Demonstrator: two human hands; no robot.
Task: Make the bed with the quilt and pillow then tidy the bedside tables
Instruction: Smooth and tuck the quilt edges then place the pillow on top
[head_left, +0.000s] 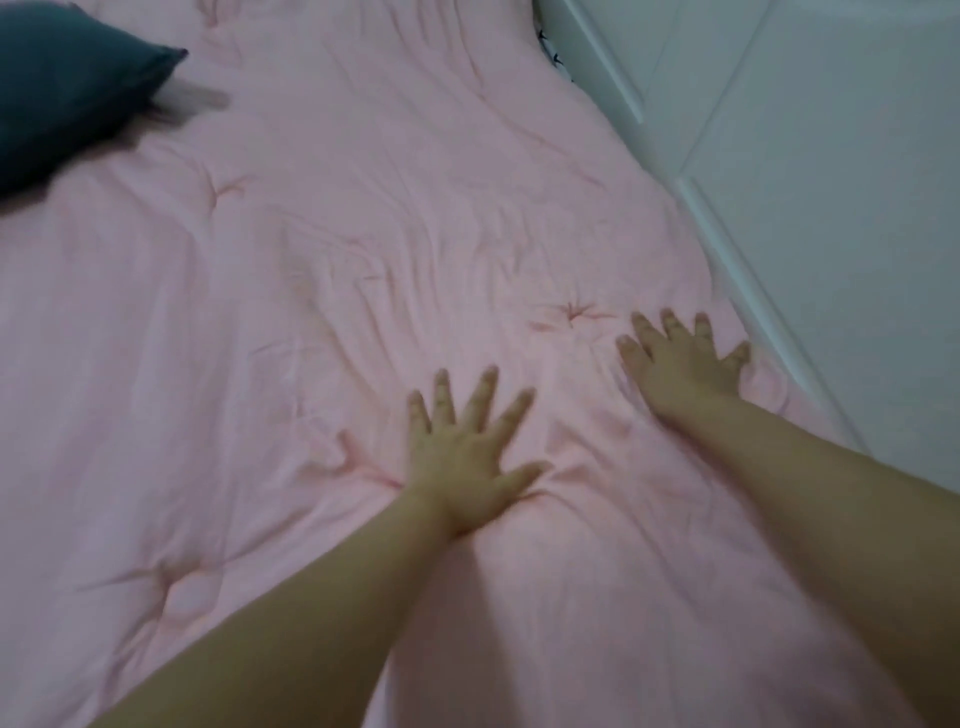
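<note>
Across the bed a pink quilt (322, 322) is spread, wrinkled and dotted with small tufted stitches, and it fills nearly the whole view. Both hands are laid flat on the quilt with palms down and fingers straight and fanned apart; nothing is gripped by either. Toward the middle of the quilt's near part the left hand (467, 457) is pressed, its thumb pointed toward the right hand, and folds of cloth are bunched just beside its thumb and wrist. Nearer the quilt's right edge the right hand (685, 364) is placed, a little farther up the quilt than the left, with its outermost finger close to that edge and a tufted stitch just beside its fingertips. Bare forearms are seen reaching in from the bottom of the view to both hands. At the quilt's far left corner a dark teal pillow (67, 98) is seen lying on top of the quilt, well apart from both hands, its edges blurred. Along the quilt's right edge a pale wall panel (831, 182) with raised trim is seen, and at the quilt's far right corner a small strip of dark-patterned cloth (550, 52) is visible between quilt and wall.
</note>
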